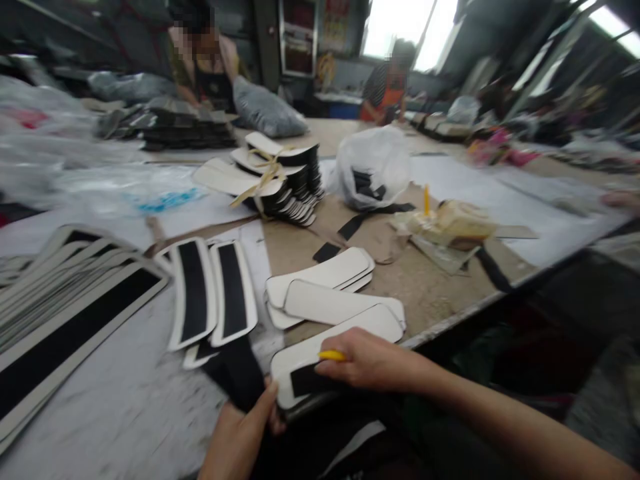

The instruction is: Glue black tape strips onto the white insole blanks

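Note:
My right hand [350, 360] is closed around a yellow-handled tool [332, 355], over a white curved piece [310, 353] near the table's front edge. A black strip [306, 381] lies on that piece, partly under my hand. At the piece's left end, my left hand [250, 420] pinches a black band [237, 370] between thumb and fingers. Beyond my right hand, more white pieces [345, 303] overlap. Left of them lie white pieces with black strips [233, 290].
A long fanned stack [80, 313] fills the left. Behind are a tied bundle [280, 177], a clear bag of black pieces [373, 167] and a yellowish container [463, 225] with a yellow stick. Two people stand across the table [435, 300].

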### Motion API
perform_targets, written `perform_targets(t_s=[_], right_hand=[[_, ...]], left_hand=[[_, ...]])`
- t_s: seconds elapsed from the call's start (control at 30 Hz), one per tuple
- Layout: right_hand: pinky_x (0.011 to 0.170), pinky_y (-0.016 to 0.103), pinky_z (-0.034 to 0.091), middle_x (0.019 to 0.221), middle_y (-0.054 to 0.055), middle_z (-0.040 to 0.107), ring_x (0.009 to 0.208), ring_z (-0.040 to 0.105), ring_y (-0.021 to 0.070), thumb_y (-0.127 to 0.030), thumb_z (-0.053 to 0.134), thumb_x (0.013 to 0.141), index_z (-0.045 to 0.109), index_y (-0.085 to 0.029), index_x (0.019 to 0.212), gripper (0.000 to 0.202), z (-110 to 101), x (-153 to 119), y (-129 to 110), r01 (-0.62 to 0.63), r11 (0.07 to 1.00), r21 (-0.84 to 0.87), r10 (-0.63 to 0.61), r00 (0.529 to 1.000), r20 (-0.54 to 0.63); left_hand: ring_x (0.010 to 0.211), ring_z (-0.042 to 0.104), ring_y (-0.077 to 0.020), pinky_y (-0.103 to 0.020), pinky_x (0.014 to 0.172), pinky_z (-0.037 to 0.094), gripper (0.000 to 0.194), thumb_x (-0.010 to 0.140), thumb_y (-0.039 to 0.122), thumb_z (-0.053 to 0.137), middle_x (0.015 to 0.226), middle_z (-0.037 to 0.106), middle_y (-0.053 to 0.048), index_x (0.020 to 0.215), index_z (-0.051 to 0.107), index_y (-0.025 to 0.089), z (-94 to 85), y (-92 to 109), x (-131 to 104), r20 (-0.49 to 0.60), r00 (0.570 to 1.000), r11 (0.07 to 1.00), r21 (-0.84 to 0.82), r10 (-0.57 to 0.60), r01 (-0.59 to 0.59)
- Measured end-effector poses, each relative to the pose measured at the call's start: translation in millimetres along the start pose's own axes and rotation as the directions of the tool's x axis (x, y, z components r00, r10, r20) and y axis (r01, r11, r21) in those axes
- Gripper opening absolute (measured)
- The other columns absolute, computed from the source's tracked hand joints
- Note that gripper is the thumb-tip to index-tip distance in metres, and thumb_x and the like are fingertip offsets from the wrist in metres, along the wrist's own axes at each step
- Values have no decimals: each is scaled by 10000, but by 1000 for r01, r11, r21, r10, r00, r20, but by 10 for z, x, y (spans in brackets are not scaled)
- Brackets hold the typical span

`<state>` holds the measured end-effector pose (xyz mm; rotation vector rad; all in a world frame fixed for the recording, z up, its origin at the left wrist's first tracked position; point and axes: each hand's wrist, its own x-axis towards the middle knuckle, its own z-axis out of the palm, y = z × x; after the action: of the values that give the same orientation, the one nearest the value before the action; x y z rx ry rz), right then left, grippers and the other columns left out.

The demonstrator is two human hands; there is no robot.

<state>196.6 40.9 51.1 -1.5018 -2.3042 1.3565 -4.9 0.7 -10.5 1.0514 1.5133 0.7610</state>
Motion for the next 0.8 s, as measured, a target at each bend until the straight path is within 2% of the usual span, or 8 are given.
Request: perform_targets(t_s=[0.07, 0.13, 0.23, 0.37, 0.6, 0.8], right_hand=[[513, 197, 289, 599, -46, 458, 559, 407, 84, -370, 474, 845, 465, -181, 660, 265, 38, 96, 22, 13, 1000, -11, -13, 1000, 22], [513, 203, 291, 594, -43, 464, 555, 401, 88, -379, 463, 852, 461, -180, 648, 284, 75, 192, 31, 28, 1000, -8, -27, 997, 69], [507, 208, 295, 586, -37, 483, 545, 411, 95, -379, 459, 851, 467, -184, 644, 285, 123, 289, 10, 28, 1000, -9, -27, 993, 116], [525, 225, 309, 623, -8, 558, 559, 465, 116, -392, 467, 838, 519, -185, 667, 273, 153, 384, -5, -12, 995, -100, 20, 997, 77], [584, 246, 353, 754, 58, 658, 657, 562, 167, -379, 453, 842, 609, -177, 744, 274, 176, 513, 8, -74, 972, -223, 91, 993, 70], [602, 248, 366, 797, 73, 682, 686, 587, 180, -381, 456, 850, 642, -177, 799, 281, 180, 533, -15, -81, 956, -282, 105, 992, 71]], left_hand=[[557, 529, -165, -299, 650, 419, 452, 817, 464, 507, 489, 535, -8, 461, 492, 185, -73, -80, -63, 76, 997, 997, -78, -18, 24], [561, 529, -158, -290, 664, 408, 424, 827, 428, 498, 497, 533, -5, 477, 496, 188, -101, -122, -55, 117, 993, 984, -177, -4, 25], [540, 527, -149, -285, 658, 415, 372, 828, 389, 510, 486, 515, 11, 515, 499, 189, -92, -130, -23, 129, 992, 959, -280, -11, 48], [506, 515, -150, -284, 614, 428, 330, 813, 360, 529, 452, 493, 19, 532, 493, 190, -71, -107, -40, 136, 990, 934, -345, -47, 92], [486, 524, -144, -271, 590, 444, 297, 788, 328, 542, 430, 489, 24, 532, 486, 188, -84, -52, -40, 145, 983, 921, -358, -109, 155], [438, 499, -130, -260, 543, 445, 313, 761, 346, 564, 398, 466, 31, 505, 476, 190, -84, -4, 5, 97, 988, 947, -288, -121, 144]])
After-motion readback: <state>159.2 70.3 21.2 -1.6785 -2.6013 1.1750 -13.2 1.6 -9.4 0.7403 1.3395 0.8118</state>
